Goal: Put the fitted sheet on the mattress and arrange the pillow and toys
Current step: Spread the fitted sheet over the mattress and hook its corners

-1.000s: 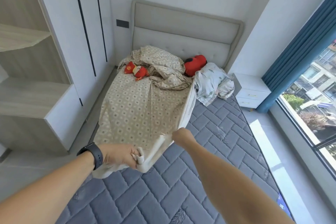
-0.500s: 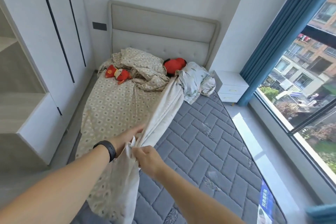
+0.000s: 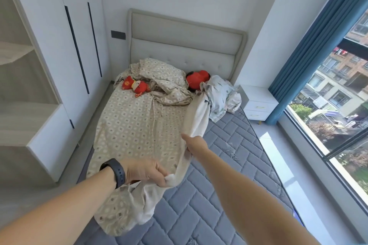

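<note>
Both hands pinching fitted sheet (image 3: pixel 139 125) edge, left hand (image 3: pixel 146 171), right hand (image 3: pixel 196 143), red toys (image 3: pixel 136 86) and pillow (image 3: pixel 161 71) bunched at headboard (image 3: pixel 185 45)

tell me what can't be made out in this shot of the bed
Head view only:
- Larger red toy: partly hidden behind the floral bedding.
- Right hand fingers: buried in the fitted sheet fold.
- Mattress near corners: cut off by the bottom edge.
- Pillow: hidden if any, bunched sheet covers the head end.
</note>
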Demonstrator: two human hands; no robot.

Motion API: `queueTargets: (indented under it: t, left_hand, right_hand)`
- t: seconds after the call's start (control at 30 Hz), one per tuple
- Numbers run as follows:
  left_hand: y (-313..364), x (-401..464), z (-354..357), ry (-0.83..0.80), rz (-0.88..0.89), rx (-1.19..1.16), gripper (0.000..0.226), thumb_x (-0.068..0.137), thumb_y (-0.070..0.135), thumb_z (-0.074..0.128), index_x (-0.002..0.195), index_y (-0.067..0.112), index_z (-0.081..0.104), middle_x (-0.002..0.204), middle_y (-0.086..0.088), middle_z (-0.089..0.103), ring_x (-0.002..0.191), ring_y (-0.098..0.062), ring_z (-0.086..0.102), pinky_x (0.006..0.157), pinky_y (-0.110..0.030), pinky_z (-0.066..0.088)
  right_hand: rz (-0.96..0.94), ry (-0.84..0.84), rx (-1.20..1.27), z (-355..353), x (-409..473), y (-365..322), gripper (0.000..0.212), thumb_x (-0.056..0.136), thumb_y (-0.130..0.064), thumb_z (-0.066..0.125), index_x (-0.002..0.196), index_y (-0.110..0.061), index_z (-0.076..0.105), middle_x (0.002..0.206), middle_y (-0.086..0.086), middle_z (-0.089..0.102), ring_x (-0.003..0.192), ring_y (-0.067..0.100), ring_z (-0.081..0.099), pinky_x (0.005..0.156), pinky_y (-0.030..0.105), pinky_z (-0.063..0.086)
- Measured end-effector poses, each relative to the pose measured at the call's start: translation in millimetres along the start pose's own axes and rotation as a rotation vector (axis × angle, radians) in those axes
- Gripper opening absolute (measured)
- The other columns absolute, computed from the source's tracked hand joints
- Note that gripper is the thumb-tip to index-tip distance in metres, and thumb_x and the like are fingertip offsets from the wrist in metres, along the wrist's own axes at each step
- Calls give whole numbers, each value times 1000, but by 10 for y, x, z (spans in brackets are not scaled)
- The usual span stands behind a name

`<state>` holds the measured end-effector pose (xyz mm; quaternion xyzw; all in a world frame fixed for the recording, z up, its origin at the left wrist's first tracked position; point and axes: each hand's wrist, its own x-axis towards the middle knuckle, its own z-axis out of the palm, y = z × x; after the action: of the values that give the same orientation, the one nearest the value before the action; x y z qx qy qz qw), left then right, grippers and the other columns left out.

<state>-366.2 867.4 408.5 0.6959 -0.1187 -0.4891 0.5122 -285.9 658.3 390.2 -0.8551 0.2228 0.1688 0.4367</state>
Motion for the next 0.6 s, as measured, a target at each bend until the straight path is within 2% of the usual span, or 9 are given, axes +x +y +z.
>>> queueTargets:
  t: [0.1, 0.17, 0.23, 0.27, 0.33, 0.4, 0.47, 0.53, 0.6]
  left_hand:
    - [-59, -59, 58, -26, -17, 51, 5, 75, 17, 74, 80, 15, 74, 62, 5, 56, 58, -8, 52, 61, -21, 44]
    - [-163, -102, 19, -12, -32, 72, 4, 76, 21, 76, 79, 21, 78, 64, 7, 60, 61, -6, 54, 64, -21, 44]
    - [-330, -118, -77, 38, -51, 40, 15, 79, 25, 76, 93, 23, 81, 76, 9, 68, 72, -6, 60, 70, -20, 48]
    - [-418, -112, -133, 95, -58, 29, 23, 78, 29, 75, 99, 23, 81, 84, 8, 70, 79, -8, 62, 75, -21, 49]
    - [-621, -37, -274, 253, -59, 46, 41, 71, 37, 75, 108, 18, 77, 97, 0, 71, 89, -14, 64, 82, -28, 49]
    - [-761, 44, -404, 431, -60, 47, 45, 70, 35, 76, 107, 11, 72, 101, -8, 73, 90, -20, 67, 80, -33, 52]
    - [-774, 132, -465, 539, -41, 22, 23, 81, 22, 76, 99, 10, 72, 95, -7, 74, 85, -20, 70, 72, -28, 53]
    - [-700, 251, -451, 552, 4, 10, 11, 90, 18, 71, 96, 9, 73, 89, -3, 74, 85, -20, 70, 73, -24, 51]
    - [-575, 434, -391, 478, 29, 87, 18, 91, 23, 68, 99, 8, 75, 91, -2, 74, 90, -22, 70, 79, -27, 49]
  right_hand:
    - [-9, 41, -327, -46, 108, 6, 21, 97, -28, 54, 103, -8, 58, 90, 6, 61, 89, 29, 63, 77, 35, 54]
    - [-17, -5, -482, -59, 154, 81, 26, 99, -14, 45, 117, -3, 61, 107, 13, 63, 101, 32, 63, 84, 36, 53]
    - [-43, 1, -273, -41, 186, 157, 25, 97, -19, 42, 102, -5, 62, 93, 10, 60, 84, 27, 59, 74, 34, 44]
    - [-66, 45, -94, -45, 165, 169, 24, 93, -24, 41, 84, -8, 56, 78, 6, 52, 70, 23, 50, 67, 34, 37]
    - [-67, 228, 304, -104, 126, 207, 29, 90, -24, 41, 65, -9, 40, 64, 4, 37, 61, 21, 34, 62, 37, 27]
    - [-14, 391, 607, -277, 67, 255, 32, 94, -20, 42, 64, -7, 45, 65, 6, 45, 63, 23, 39, 60, 39, 30]
    - [70, 563, 776, -553, 11, 385, 30, 93, -24, 43, 71, -9, 55, 79, 10, 58, 73, 27, 51, 65, 41, 40]
    - [141, 691, 893, -829, -35, 566, 30, 91, -30, 43, 77, -9, 58, 83, 9, 59, 75, 27, 53, 66, 40, 43]
    - [168, 770, 896, -1045, -95, 767, 37, 90, -32, 41, 85, -1, 60, 85, 10, 57, 77, 28, 53, 67, 40, 44]
